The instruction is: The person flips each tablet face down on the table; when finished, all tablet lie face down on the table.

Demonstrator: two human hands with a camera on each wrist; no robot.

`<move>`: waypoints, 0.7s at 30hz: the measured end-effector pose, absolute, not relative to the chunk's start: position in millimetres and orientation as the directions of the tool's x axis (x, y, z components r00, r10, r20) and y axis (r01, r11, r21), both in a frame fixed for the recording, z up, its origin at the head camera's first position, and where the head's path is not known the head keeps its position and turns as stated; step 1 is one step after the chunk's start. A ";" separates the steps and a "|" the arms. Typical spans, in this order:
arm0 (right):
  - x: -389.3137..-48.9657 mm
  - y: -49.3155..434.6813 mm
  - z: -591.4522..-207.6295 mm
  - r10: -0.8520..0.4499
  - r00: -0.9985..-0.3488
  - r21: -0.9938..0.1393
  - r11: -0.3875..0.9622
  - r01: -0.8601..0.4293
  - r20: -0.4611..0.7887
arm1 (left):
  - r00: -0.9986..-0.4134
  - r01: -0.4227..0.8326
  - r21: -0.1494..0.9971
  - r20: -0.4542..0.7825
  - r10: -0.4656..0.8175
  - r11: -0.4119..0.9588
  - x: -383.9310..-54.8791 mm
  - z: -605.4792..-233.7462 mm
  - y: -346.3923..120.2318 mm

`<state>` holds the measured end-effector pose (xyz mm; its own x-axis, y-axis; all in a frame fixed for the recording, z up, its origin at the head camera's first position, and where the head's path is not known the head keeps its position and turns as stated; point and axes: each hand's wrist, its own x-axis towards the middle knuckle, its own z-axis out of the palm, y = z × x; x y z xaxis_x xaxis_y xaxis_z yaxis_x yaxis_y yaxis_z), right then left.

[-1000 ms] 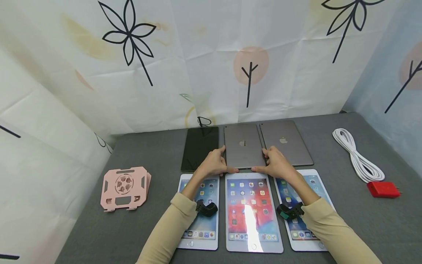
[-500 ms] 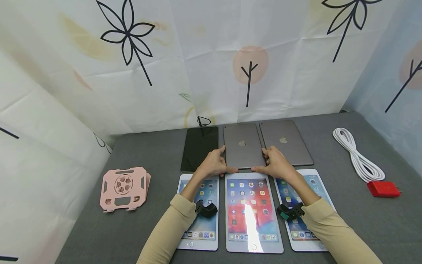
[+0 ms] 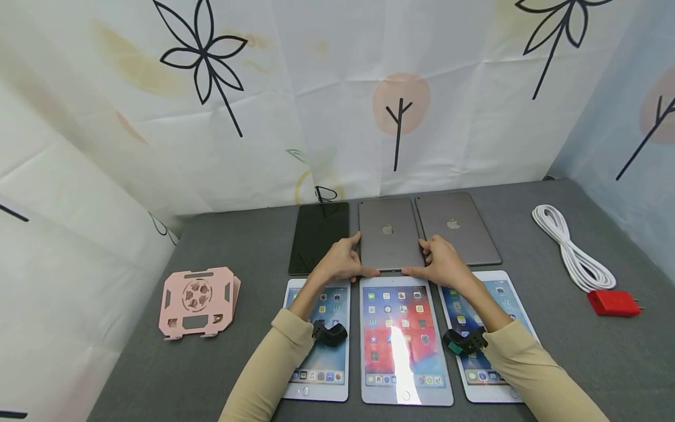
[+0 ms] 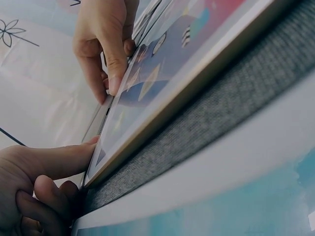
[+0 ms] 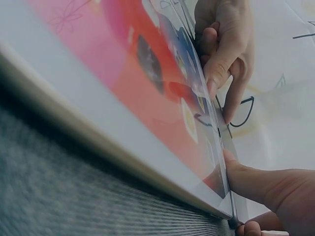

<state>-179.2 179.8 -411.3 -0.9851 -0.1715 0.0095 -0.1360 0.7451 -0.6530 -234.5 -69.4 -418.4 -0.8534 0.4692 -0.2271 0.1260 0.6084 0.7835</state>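
A grey tablet lies face down in the middle of the back row, its apple logo showing. My left hand holds its near left corner, forefinger along the side and thumb on the near edge. At the near right corner, my right hand does the same, mirrored. Both thumbs point toward each other in the head view. Just in front lies a white tablet with its screen lit. In the left wrist view the left hand's other fingers are curled under. The right wrist view shows the right thumb against the edge.
Left of the grey tablet lies a black-screened tablet, and right of it another grey tablet. White tablets lie under my forearms. A pink folded stand sits left; a white cable and red charger lie right.
Almost nothing differs. Both hands stay at the grey tablet's near corners, with only a slight shift of the fingers.
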 end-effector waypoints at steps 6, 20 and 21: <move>-179.4 178.9 -410.7 -0.174 -0.985 -0.643 0.755 -0.129 -0.006 | -0.856 0.135 0.766 -0.229 0.463 0.628 -234.7 -418.8 -69.0; -177.2 169.3 -402.1 -0.186 -0.982 -0.636 0.761 -0.127 -0.026 | -0.845 0.151 0.800 -0.200 0.495 0.581 -231.6 -419.0 -73.7; -176.8 167.7 -401.2 -0.190 -0.982 -0.638 0.759 -0.131 -0.024 | -0.846 0.163 0.803 -0.185 0.500 0.573 -230.4 -418.3 -75.2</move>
